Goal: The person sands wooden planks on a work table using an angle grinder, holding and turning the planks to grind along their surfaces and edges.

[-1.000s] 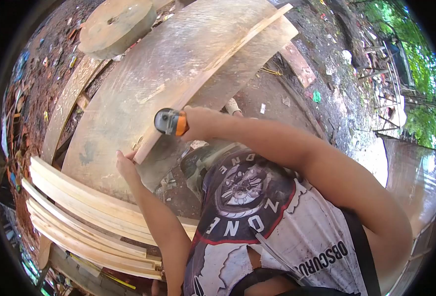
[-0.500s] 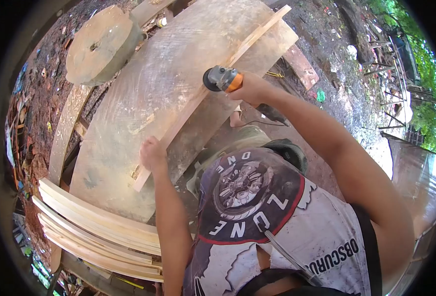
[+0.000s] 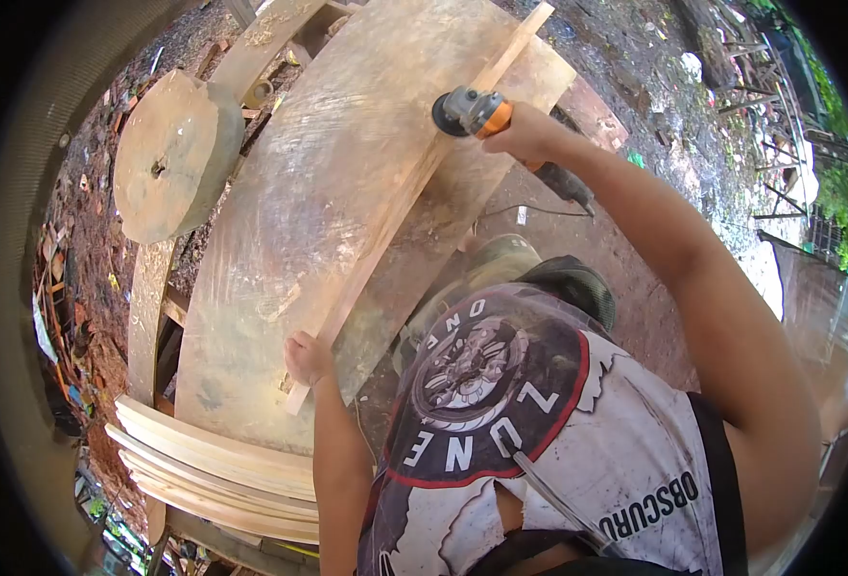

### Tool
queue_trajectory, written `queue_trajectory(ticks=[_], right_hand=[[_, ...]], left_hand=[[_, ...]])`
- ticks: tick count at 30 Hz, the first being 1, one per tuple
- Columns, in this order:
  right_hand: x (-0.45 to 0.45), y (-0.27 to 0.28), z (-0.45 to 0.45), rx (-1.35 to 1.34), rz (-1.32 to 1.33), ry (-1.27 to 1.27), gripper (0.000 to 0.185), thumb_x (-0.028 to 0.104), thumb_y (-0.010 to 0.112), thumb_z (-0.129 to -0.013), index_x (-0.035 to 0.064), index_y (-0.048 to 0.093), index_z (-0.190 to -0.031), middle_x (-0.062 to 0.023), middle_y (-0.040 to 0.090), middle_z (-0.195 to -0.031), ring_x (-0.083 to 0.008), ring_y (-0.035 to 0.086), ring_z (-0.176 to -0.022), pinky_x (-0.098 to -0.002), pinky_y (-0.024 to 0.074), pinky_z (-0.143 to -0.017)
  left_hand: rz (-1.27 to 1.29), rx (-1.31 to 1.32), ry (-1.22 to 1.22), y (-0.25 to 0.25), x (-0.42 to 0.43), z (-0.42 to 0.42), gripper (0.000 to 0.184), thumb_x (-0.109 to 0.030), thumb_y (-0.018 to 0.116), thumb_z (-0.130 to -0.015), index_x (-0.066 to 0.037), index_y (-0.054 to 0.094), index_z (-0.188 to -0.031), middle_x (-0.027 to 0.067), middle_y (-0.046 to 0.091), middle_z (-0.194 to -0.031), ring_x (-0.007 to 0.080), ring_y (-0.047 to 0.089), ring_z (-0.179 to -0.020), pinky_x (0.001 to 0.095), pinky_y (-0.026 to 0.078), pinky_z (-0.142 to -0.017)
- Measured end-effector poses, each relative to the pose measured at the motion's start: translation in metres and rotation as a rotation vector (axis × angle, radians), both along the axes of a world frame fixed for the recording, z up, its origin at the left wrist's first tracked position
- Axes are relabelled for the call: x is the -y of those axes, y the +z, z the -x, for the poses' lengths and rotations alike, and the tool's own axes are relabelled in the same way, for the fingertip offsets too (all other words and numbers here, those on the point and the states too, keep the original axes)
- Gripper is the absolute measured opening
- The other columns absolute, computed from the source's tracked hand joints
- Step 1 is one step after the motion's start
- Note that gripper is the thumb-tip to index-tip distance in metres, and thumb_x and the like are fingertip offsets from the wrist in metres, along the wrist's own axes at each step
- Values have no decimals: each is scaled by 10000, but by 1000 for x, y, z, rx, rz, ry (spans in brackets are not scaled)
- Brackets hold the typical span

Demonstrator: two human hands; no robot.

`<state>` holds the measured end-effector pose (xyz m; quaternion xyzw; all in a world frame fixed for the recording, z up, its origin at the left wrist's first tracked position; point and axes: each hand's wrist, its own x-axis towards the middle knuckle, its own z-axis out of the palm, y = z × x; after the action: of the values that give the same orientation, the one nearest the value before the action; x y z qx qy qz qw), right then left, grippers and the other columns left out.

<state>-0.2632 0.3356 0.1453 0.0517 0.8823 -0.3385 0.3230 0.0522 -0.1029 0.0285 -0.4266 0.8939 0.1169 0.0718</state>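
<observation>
Wooden strip lay on the tabletop, long axis slanting lower left to upper right, my left hand clamped on it near the lower end, right hand wrapped round the grinder

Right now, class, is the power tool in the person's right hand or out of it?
In: the right hand grips the power tool by its orange part.

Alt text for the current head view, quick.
A right hand holds an orange-and-grey grinder at a long wooden strip on a scuffed board; the left hand holds the strip near its closer end. More pale strips lie lower left.
</observation>
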Motion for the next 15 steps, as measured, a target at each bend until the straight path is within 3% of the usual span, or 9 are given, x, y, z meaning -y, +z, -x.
queue_trajectory(ticks=[1,6,9,15], right_hand=[[-5,-1,6,-31,-20,-3,409,252,801,-734,30,684,-1058,-78,674,-780,-182,654,-679,-342,523,-618],[-56,-28,51,-98,-104,-50,478,371,819,-703,36,745,-1036,-102,723,-884,-223,689,-805,-366,538,-747],[-61,-3,64,-92,-183,-161,344,285,807,-741,56,737,-987,-27,676,-816,-150,632,-736,-323,507,-692],[-77,-37,58,-99,-9,-347,352,318,799,-750,59,722,-975,-51,675,-850,-145,627,-732,-320,508,-665]], left_hand=[[15,-7,-3,2,-1,0,467,-361,403,-957,3,663,-822,258,683,-926,466,630,-851,569,462,-758],[-20,23,75,4,-2,2,468,-369,401,-958,-7,664,-818,257,679,-880,477,622,-810,577,454,-729],[48,-7,44,-3,1,-1,471,-370,399,-954,-10,663,-804,258,676,-853,481,624,-791,582,452,-717],[48,19,24,1,-1,2,473,-366,398,-947,-5,666,-802,259,682,-870,479,641,-822,584,467,-743]])
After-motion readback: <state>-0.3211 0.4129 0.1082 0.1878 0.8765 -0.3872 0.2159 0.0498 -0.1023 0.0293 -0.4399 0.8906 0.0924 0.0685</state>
